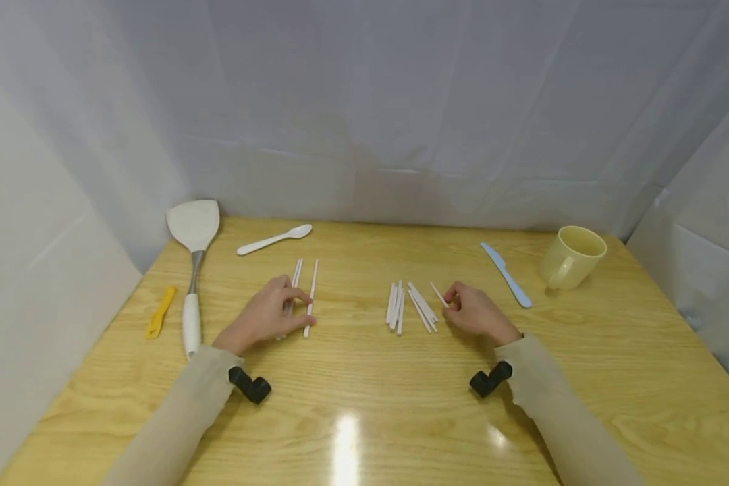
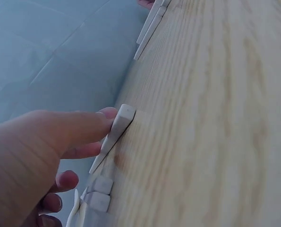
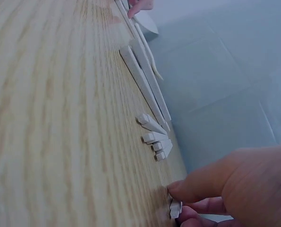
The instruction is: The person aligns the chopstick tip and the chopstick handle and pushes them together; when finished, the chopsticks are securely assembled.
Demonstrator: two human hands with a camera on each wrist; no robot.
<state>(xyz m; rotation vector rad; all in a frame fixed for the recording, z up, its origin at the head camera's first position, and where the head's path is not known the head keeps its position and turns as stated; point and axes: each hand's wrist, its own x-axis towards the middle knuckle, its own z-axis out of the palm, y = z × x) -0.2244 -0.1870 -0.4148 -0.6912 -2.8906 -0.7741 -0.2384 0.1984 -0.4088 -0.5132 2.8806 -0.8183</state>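
My left hand (image 1: pixel 271 312) rests its thumb and index fingertip along the left side of a pale chopstick (image 1: pixel 313 283), which lies on the table. In the left wrist view both tips touch that chopstick (image 2: pixel 116 130) from the same side. Beneath the left hand lie more chopsticks (image 1: pixel 296 271), partly hidden. My right hand (image 1: pixel 475 312) pinches a chopstick (image 1: pixel 439 294) between thumb and fingers, low over the table; the right wrist view shows its blunt end (image 3: pixel 175 209). Just left of it are two loose bunches of chopsticks, a slanted one (image 1: pixel 422 307) and a straighter one (image 1: pixel 395 307).
A white-headed spatula (image 1: pixel 192 324) and a yellow plastic tool (image 1: pixel 160 312) lie at the left. A white spoon (image 1: pixel 275 239) is at the back. To the right are a light blue knife (image 1: pixel 506 275) and a yellow mug (image 1: pixel 574 258). Pale sheeting (image 1: pixel 364 135) hangs behind the table.
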